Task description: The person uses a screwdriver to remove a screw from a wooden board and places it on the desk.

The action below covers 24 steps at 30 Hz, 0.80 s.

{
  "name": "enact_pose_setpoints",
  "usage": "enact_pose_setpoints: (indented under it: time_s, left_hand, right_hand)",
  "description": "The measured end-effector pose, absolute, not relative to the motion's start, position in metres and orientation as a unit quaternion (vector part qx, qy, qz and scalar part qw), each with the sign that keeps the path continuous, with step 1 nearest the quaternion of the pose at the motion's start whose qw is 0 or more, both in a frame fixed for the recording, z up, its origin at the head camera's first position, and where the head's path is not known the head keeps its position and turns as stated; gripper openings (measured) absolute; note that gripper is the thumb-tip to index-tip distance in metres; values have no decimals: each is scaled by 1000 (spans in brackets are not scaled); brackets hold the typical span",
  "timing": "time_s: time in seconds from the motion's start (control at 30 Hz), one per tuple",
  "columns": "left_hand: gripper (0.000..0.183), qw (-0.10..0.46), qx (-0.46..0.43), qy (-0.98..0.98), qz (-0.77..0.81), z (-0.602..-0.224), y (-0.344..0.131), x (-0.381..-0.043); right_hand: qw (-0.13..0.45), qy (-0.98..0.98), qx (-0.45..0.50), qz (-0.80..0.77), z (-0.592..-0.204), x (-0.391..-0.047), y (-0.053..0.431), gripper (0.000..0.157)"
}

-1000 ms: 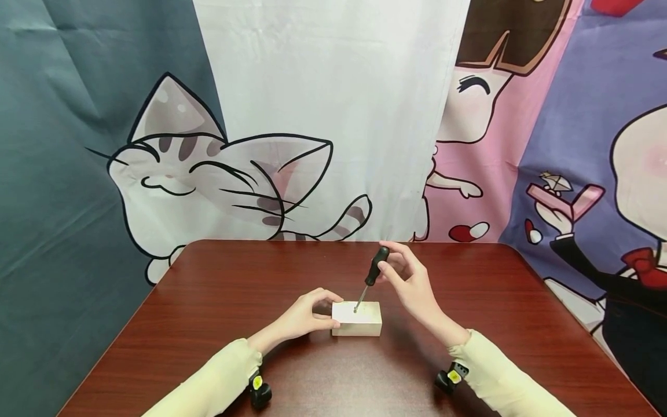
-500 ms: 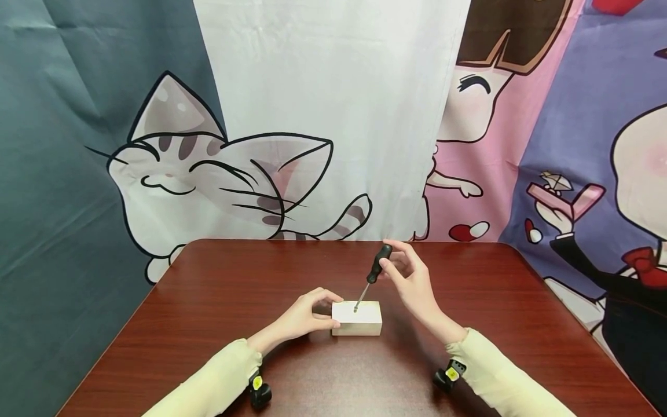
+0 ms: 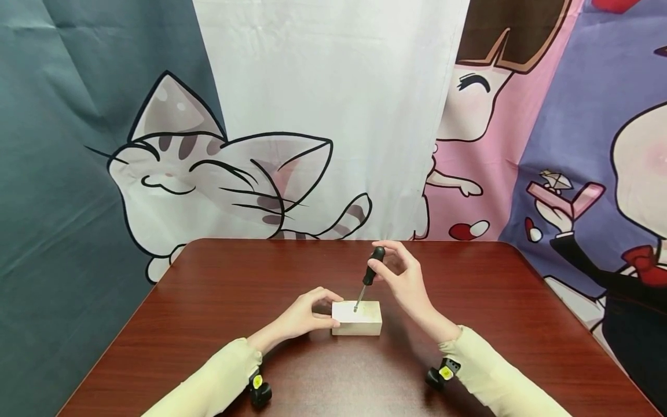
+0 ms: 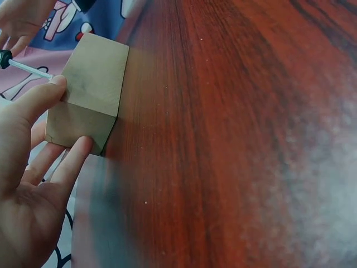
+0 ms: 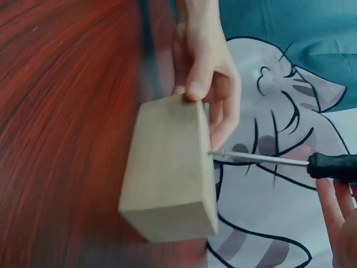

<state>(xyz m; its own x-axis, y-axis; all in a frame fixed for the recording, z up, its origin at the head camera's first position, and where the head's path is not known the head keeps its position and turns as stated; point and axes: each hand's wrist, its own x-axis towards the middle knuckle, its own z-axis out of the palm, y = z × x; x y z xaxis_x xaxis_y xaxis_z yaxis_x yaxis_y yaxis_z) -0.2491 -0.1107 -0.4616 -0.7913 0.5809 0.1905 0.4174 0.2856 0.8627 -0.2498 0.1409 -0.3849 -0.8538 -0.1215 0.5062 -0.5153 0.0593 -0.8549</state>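
Observation:
A pale wooden block [image 3: 356, 328] lies on the table in front of me. My left hand [image 3: 304, 315] holds its left end, thumb on the near side and fingers behind. In the left wrist view the thumb and fingertips touch the block [image 4: 96, 72]. With my right hand [image 3: 414, 289] I grip the black handle of a screwdriver [image 3: 373, 267], which leans right above the block. Its metal shaft [image 5: 268, 158] reaches down to a small screw head [image 5: 214, 153] at the block's top face. How deep the screw sits is hidden.
The reddish-brown wooden table [image 3: 250, 272] spreads around the block. Behind its far edge hangs a cartoon-printed cloth [image 3: 333, 87]. A small black camera is strapped on each wrist, below the pale yellow sleeves [image 3: 219, 373].
My right hand and the screwdriver handle shifted slightly right, then back left, so the screwdriver now stands a little steeper. The tip stays at the same spot. Left hand and block have not moved.

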Motion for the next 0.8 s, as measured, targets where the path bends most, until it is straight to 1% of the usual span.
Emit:
enact_pose_setpoints:
  time_s: [0.27,0.4,0.5,0.63,0.7,0.8]
  left_hand:
    - [45,65,322,809,488,-459,-113,-252]
    - [46,65,318,816,478,-460,-115,-254]
    - [46,63,317,823,468,-460,-116,-255]
    - [46,52,324,832,448,-460,-117,-255]
    - [46,48,326,835,441,-460,-116,-255]
    - [46,46,330,835,438,-461,-115,-255]
  right_hand:
    - [111,-705,239,659,-376,-254,146,34]
    - [81,-695,288,654,-376,-258,151,37]
    - [73,-685,325,648,-380,-261,153,39]
    - [91,-678,322,655,-386,-261,149,36]
    - [114,-677,298,663,-389,-259,144,35]
    - [160,-691,248,659,-391,-255,138,39]
